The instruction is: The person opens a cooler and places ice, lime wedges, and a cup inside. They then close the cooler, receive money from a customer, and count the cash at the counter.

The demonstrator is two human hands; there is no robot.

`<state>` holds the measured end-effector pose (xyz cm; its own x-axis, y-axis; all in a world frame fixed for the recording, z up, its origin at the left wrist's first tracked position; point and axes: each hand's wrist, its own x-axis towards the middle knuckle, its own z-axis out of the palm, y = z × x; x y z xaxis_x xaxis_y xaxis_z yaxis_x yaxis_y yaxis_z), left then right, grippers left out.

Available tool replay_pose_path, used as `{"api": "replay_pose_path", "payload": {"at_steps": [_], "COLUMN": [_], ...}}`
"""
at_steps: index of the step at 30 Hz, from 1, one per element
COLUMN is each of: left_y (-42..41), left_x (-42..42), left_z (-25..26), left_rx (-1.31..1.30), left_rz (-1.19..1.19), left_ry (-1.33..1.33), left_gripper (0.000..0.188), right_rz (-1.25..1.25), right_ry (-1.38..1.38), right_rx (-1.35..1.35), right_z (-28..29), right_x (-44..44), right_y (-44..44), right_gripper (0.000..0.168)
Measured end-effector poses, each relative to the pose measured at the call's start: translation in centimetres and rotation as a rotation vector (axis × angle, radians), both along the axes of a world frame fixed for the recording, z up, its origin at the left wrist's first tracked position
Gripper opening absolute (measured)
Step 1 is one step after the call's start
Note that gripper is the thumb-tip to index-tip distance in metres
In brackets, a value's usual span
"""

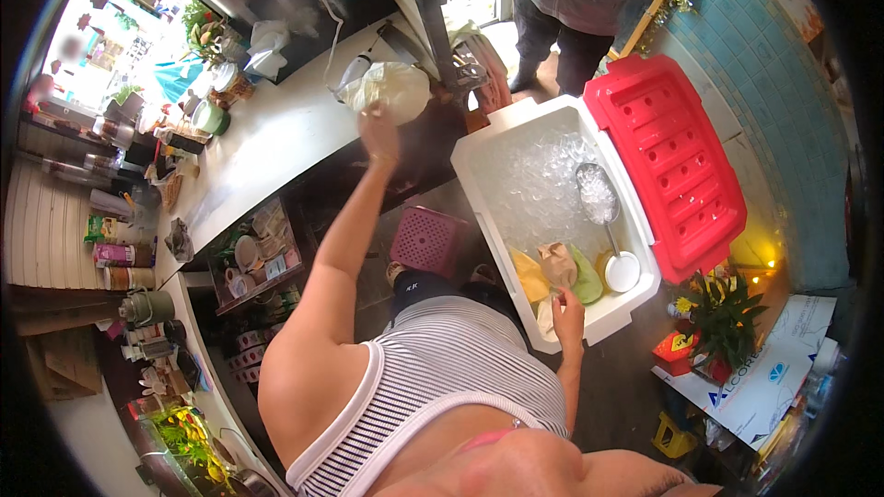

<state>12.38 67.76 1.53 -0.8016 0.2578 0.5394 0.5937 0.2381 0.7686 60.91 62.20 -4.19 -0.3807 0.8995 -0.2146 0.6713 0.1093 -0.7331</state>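
My left hand [378,131], blurred, is raised at the counter's edge with its fingers on a bulging whitish plastic bag [397,90]. My right hand [568,317] is over the near corner of a white ice chest [476,172], its fingers pinching the top of a small pale bag [545,317]. Beside those fingers are a brown bag [556,262], a yellow bag [530,276] and a green bag [585,275]. Crushed ice [539,186] fills much of the chest. A metal scoop [597,193] heaped with ice lies there near a white-lidded container [622,271].
The chest's red lid [670,166] hangs open on the right. A pale counter [255,152] runs along the left, with jars and plants. Below it stands a pink plastic stool [425,238]. Another person [573,7] stands beyond the chest, holding papers. A potted plant [725,317] is at right.
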Motion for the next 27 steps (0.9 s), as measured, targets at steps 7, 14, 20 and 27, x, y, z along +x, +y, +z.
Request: {"api": "replay_pose_path", "payload": {"at_steps": [7, 14, 20, 27], "left_y": [-1.7, -0.5, -2.2, -1.7], "left_x": [-13.9, -4.2, 6.9, 20.9], "left_z": [-4.4, 3.7, 8.8, 3.7], "left_rx": [-0.725, -0.303, -0.287, -0.707], "left_rz": [-0.089, -0.508, -0.784, -1.237], "left_ry": [0.283, -0.519, -0.746, -0.951], "left_gripper": [0.045, 0.025, 0.01, 0.012], "right_rz": [0.081, -0.139, -0.248, -0.345], "right_ry": [0.027, -0.03, -0.062, -0.028], "right_rx": [0.003, -0.098, -0.147, -0.12], "right_z": [0.4, 0.1, -0.1, 0.4], "right_x": [-2.7, 0.6, 3.2, 5.2], "right_y": [-0.5, -4.1, -5.8, -6.6], "right_gripper": [0.028, 0.026, 0.026, 0.026]}}
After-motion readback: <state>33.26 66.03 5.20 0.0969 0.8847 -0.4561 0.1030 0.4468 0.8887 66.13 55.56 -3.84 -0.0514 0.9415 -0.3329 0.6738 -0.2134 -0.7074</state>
